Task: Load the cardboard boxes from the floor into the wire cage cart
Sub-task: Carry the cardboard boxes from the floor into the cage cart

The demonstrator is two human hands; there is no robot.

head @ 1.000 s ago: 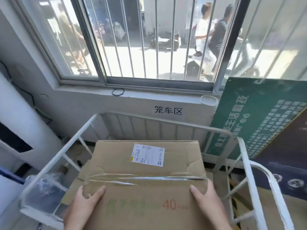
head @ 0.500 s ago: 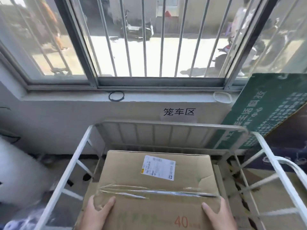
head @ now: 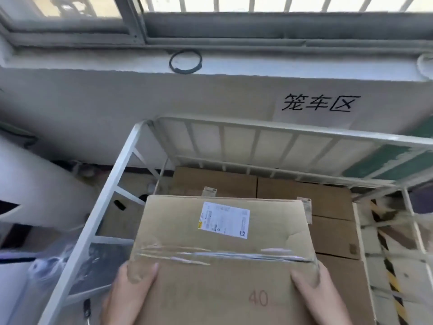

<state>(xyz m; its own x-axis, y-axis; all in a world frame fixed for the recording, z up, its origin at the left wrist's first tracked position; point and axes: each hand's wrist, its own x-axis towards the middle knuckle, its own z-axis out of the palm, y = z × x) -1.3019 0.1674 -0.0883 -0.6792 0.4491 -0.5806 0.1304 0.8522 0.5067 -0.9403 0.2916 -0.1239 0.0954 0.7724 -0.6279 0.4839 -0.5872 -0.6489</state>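
Holding a box (head: 222, 261) over the cart (head: 110, 181), you have it inside the white frame, above other boxes (head: 304, 195) already lying flat on the cart's bottom at the far and right sides. Your box carries a white label (head: 225, 219) on its far half, a clear tape seam across the middle and a printed "40" near you. Your left hand (head: 131, 294) grasps the near left corner, thumb laid flat on top; your right hand (head: 316, 292) grasps the near right corner the same way. Fingers beneath are hidden.
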